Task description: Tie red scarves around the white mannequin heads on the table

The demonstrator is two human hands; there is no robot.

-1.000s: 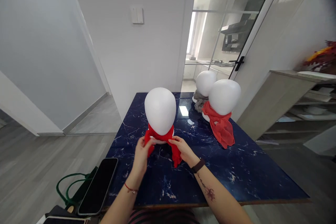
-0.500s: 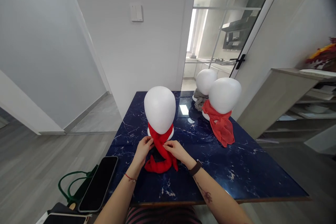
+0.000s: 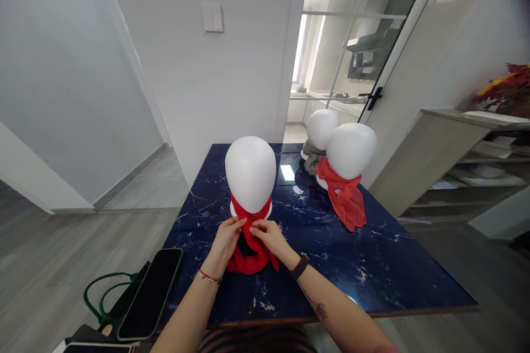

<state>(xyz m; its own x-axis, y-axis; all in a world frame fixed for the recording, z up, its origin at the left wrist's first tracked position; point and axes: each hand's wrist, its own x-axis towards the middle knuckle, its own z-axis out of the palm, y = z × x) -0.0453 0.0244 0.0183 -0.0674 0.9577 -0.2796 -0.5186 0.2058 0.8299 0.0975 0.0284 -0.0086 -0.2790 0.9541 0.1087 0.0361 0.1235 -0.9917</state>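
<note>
The left hand [image 3: 227, 236] and right hand [image 3: 269, 234] pinch the near red scarf [image 3: 248, 258] — one of two — among three white heads [image 3: 250, 174] on the table [image 3: 372, 265].

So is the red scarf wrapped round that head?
Wrapped: red scarf rings the head's neck, left hand and right hand pinching the crossing.

red scarf [image 3: 250, 256] — white mannequin head [image 3: 250, 174] | navy white-veined marble table [image 3: 372, 265] — black phone [image 3: 151, 292]
</note>
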